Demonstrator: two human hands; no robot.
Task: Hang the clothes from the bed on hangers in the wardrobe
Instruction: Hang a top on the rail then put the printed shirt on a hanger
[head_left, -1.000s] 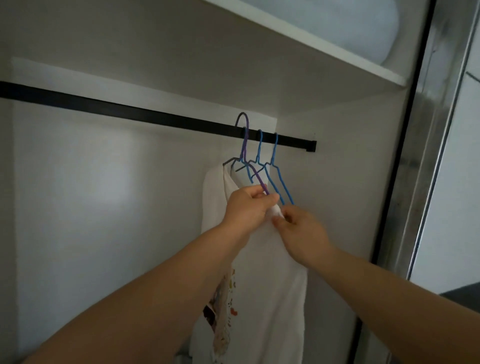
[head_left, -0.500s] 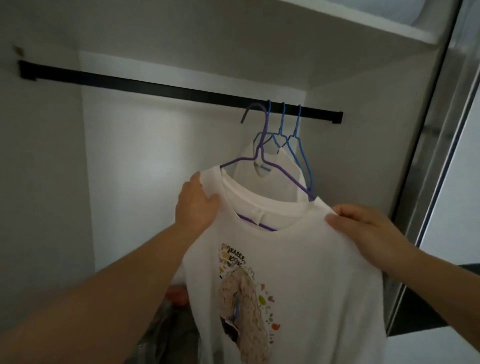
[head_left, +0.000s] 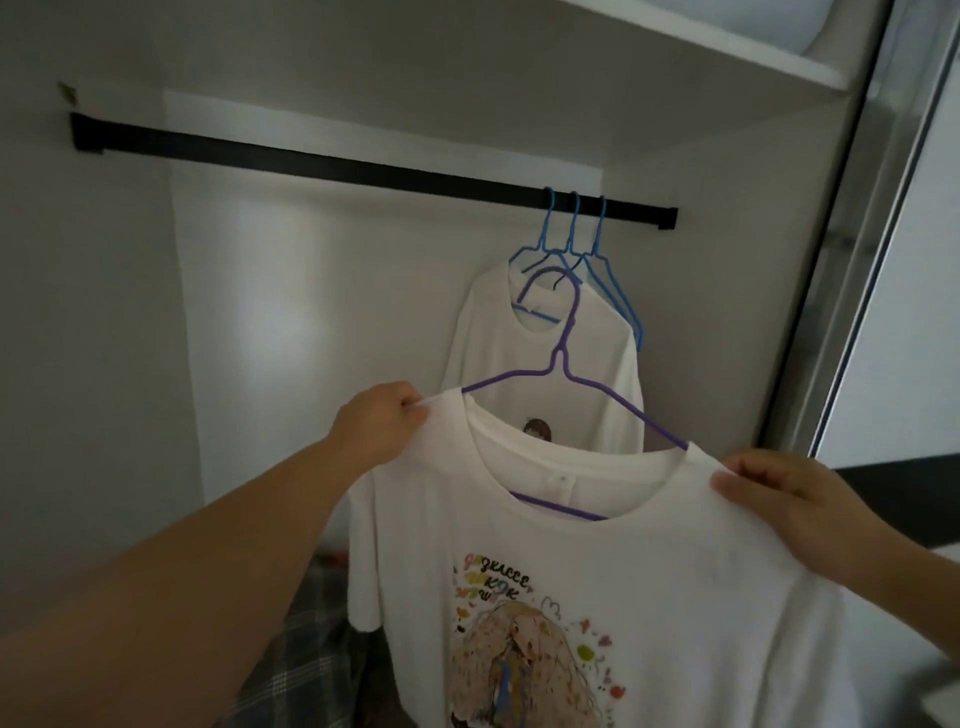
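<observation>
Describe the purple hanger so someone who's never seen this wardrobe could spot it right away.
Find the black rail across the wardrobe, with three blue hangers hooked near its right end. Below them, both hands hold up a white printed T-shirt; the purple hanger sits in its neck. It is the only purple one, and its hook is off the rail.

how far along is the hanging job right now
Done: one white shirt hangs from a blue hanger on the black rail. In hand: left hand and right hand grip the printed shirt on its purple hanger, hook off the rail. Left: hook it on; the bed is out of view.
</observation>
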